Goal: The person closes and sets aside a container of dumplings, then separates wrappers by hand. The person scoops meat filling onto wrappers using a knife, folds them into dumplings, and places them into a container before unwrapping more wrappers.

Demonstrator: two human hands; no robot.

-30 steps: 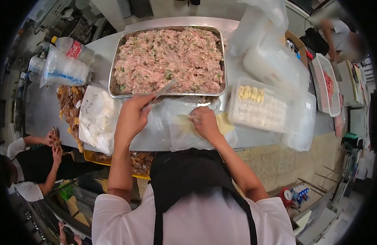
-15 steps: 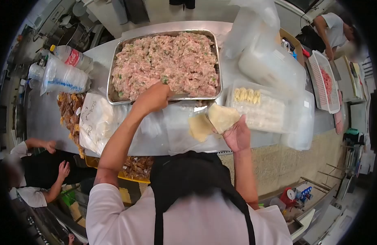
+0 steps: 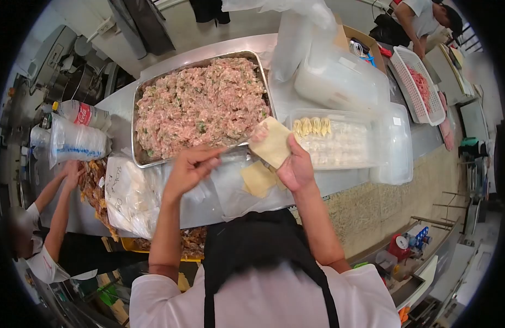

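My left hand (image 3: 193, 170) is closed on a thin metal utensil (image 3: 237, 146), whose exact kind I cannot make out. Its tip reaches toward the dough wrapper (image 3: 275, 146) in my right hand (image 3: 297, 167). A small dab of meat filling (image 3: 259, 133) sits near one corner of that wrapper. Below it, more square wrappers (image 3: 258, 179) lie on the table. The large metal tray (image 3: 135, 123) of minced meat with green bits (image 3: 200, 104) stands just beyond my left hand. Right of my hands, a clear plastic box (image 3: 345, 164) holds a row of folded dumplings (image 3: 312, 127).
Clear plastic tubs (image 3: 340, 85) stand at the back right, near a white basket (image 3: 411, 82) of meat. At left are a bottle (image 3: 85, 115), bagged cups (image 3: 77, 142) and a marked plastic bag (image 3: 131, 191). Two other people work at the sides.
My left hand has drawn back from the meat tray toward the wrapper. A dab of filling now shows on the wrapper, which my right hand has raised off the others. The view has shifted.
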